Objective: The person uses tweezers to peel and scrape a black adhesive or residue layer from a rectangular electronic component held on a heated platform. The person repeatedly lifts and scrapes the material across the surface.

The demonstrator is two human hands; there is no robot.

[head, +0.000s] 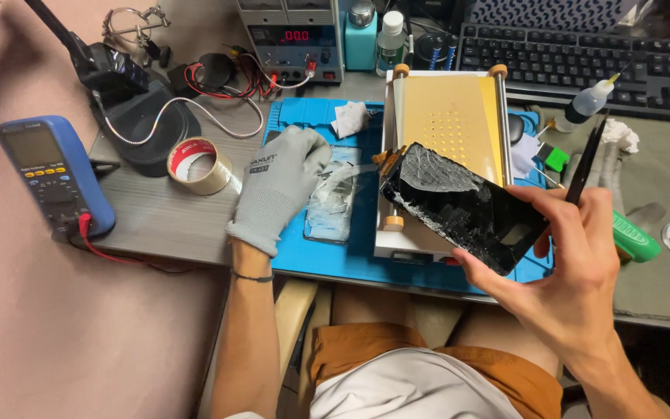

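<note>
The right hand (575, 264) has its bare fingers (540, 203) closed on the cracked black screen panel (463, 206), held tilted above the worktop's front edge, long axis running left to right. The gloved left hand (277, 186), fingers curled, rests on the phone body (333, 203) on the blue mat (366, 260), just left of the panel.

Grey desk (164, 225) with blue mat (350, 264), tape roll (198, 165), multimeter (54, 177).

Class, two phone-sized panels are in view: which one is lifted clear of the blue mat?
The shattered black panel, held up by the bare right hand. The other panel lies flat under the gloved left hand.
</note>
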